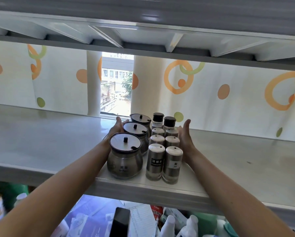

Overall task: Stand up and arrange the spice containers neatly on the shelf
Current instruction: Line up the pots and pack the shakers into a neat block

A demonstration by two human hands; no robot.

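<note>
**Both hands bracket the spice block on the shelf: squaring-up step**

All containers upright, grouped mid-shelf towards the near edge. Left column is three round-bellied jars: near jar, middle jar, far jar. To their right, two columns of steel shakers, with the near-left shaker and near-right shaker in front. Two black-capped bottles stand at the far end.

Left hand lies along the left side of the jars, fingers straight, grasping nothing. Right hand stands edge-on just beside the right shaker column, fingers straight and together. Can't tell whether either palm actually touches.

Task looks nearly done; likely a final inward press to tighten the rows.

Risks:
- The shakers are tall and narrow. A push high on them, or an uneven one, could tip one and knock its neighbours over.
- The near shakers and near jar sit close to the shelf lip. Dragging the block nearward could drop them onto the clutter and phone below.
- The round jars may swivel out of line.
</note>
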